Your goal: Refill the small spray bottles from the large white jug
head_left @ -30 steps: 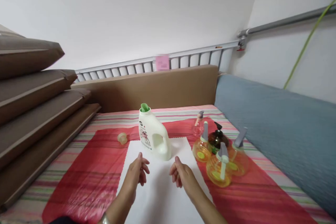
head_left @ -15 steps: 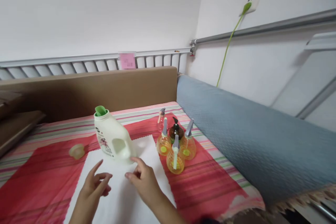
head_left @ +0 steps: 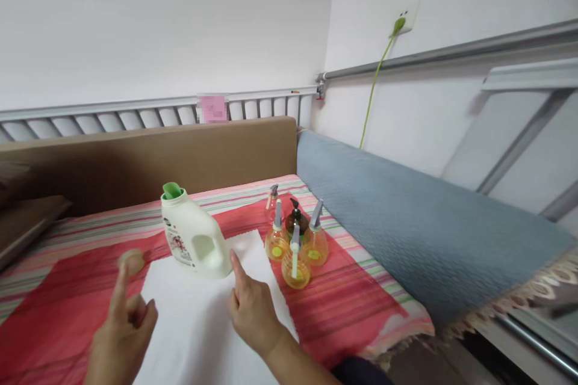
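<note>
The white jug [head_left: 195, 240] stands on the white sheet [head_left: 203, 319], just past the right hand [head_left: 251, 308], whose fingers are loose and hold nothing. The left hand [head_left: 123, 326] is free too. The jug looks heavy and smooth; its side handle seems best to grab.

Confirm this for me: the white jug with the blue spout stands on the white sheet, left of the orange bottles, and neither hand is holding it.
One detail is off: the spout is green, not blue, as the head view shows. The jug does stand on the white sheet, left of the orange bottles, and neither the left hand nor the right hand holds it.
</note>
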Action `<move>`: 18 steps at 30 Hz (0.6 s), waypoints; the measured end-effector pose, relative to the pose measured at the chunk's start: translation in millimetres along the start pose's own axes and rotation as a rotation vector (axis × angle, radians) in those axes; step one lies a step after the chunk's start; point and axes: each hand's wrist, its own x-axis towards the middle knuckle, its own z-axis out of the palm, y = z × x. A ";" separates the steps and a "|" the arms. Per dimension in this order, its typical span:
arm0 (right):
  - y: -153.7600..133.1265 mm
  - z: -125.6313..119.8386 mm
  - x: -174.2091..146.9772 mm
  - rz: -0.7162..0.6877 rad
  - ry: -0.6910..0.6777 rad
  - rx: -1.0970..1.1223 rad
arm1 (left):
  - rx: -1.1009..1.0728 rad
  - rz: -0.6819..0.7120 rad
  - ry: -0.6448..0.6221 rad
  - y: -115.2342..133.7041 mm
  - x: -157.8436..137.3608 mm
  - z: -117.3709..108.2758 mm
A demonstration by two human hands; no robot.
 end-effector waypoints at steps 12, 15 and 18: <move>24.3 38.1 0.5 0.282 -0.238 0.076 | 0.091 -0.144 -0.339 -53.9 -5.3 18.3; 25.8 39.6 -3.4 0.277 -0.228 0.097 | 0.108 -0.146 -0.342 -51.6 -5.3 13.1; 26.6 39.1 -6.3 0.275 -0.212 0.096 | 0.097 -0.111 -0.338 -53.0 -6.6 10.8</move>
